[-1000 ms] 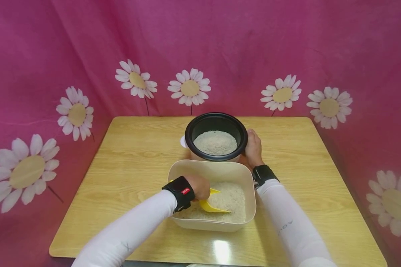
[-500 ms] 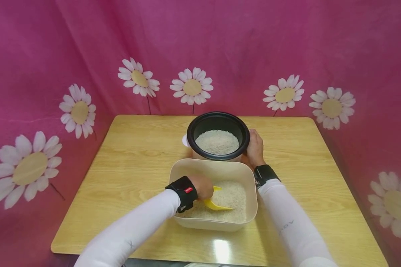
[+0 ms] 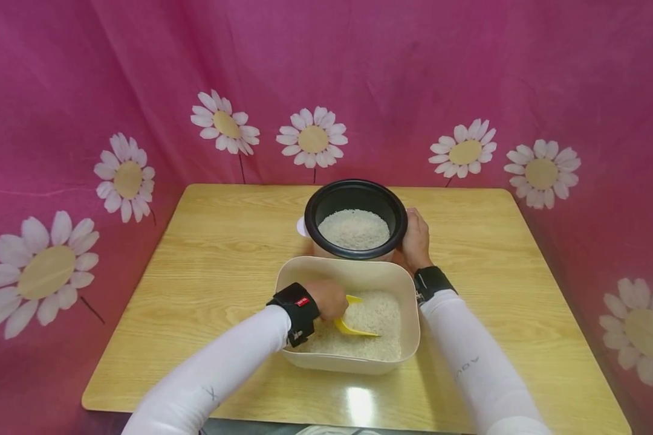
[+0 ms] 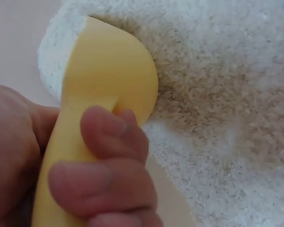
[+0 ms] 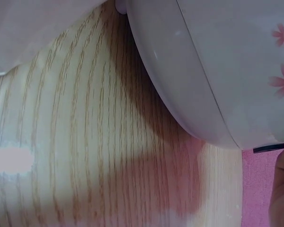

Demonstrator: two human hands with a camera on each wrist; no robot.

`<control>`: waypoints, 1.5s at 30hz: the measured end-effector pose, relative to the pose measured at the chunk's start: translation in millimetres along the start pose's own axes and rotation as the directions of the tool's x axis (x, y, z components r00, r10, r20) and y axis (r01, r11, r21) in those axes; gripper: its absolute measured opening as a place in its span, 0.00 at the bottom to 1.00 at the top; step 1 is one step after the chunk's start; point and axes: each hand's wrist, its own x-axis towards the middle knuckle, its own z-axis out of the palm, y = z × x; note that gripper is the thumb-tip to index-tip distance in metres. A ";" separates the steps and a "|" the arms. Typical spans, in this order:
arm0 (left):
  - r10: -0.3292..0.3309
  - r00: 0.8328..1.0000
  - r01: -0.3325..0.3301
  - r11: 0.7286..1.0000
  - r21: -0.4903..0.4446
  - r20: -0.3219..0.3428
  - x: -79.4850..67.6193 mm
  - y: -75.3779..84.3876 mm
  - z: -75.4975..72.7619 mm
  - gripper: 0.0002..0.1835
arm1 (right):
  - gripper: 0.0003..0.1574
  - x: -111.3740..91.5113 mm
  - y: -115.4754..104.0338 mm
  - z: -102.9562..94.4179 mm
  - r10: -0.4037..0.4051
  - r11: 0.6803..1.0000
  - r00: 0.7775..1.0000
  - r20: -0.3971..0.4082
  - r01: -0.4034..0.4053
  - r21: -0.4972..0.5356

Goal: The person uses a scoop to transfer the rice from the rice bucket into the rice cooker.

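My left hand (image 3: 329,299) reaches into a cream rectangular bin (image 3: 291,272) of white rice (image 3: 375,311). Its fingers curl round the handle of a yellow scoop (image 3: 354,329). In the left wrist view, the scoop (image 4: 111,64) lies low among the grains, with rice on both sides of its blade. Just behind the bin stands a white rice cooker (image 5: 227,80) with pink flowers on its side. Its black inner pot (image 3: 326,202) contains rice (image 3: 355,229). My right hand (image 3: 416,241) holds the cooker's right side, its fingertips partly hidden behind the pot.
Both containers stand close together at the middle of a wooden table (image 3: 212,260). A pink cloth (image 3: 370,72) printed with white daisies hangs behind and at both sides. A pale handle (image 3: 302,228) juts from the cooker's left side.
My left hand and the scoop have shifted slightly right and away from me inside the bin. The right hand has stayed at the cooker's side. The head view has moved a little.
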 end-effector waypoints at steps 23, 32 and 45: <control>0.097 0.993 -0.103 0.990 0.097 0.063 -5.2 0.9 -11.2 0.23 | 0.22 -1.3 0.4 4.3 0.015 0.999 1.000 0.003 -0.015 0.035; 0.149 0.989 -0.150 0.978 0.144 0.020 -2.8 2.5 -11.7 0.21 | 0.22 -1.2 -1.5 1.4 0.009 1.000 1.000 -0.002 -0.009 0.019; 0.229 0.973 -0.222 0.943 0.247 -0.001 -13.1 7.5 -30.1 0.22 | 0.22 -20.6 -37.2 -1.6 -0.003 0.998 1.000 0.014 0.004 -0.055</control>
